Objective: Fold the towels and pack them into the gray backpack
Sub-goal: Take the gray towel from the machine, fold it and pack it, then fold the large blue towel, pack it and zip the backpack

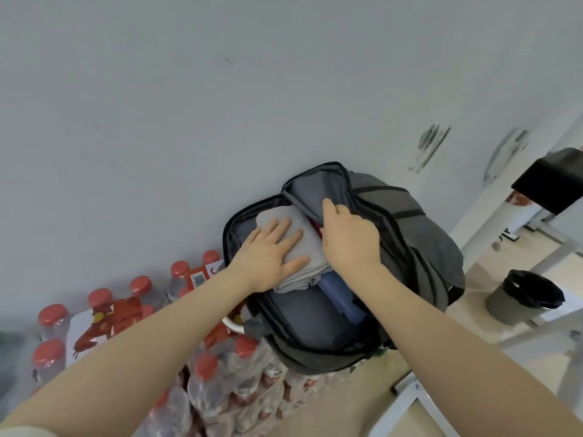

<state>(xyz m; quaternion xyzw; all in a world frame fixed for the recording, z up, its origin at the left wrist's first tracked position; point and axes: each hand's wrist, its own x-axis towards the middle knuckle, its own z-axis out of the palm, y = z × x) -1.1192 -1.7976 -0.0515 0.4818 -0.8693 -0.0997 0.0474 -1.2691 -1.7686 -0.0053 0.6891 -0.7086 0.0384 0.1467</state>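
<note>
Packing was well along: a folded light-grey towel (295, 247) lay in the unzipped gray fabric backpack (419, 234), above a folded blue towel (339, 296) toward five o'clock. The left hand (268, 255) pressed flat and released on the grey towel; the right hand (348, 234) grasped the inner divider (315, 192). Zipping apparently remained.

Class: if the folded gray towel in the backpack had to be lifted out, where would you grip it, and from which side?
Probably pinch the gray towel at its stacked near edge, coming from the wearer's side; the left hand covers its flat top.
</note>
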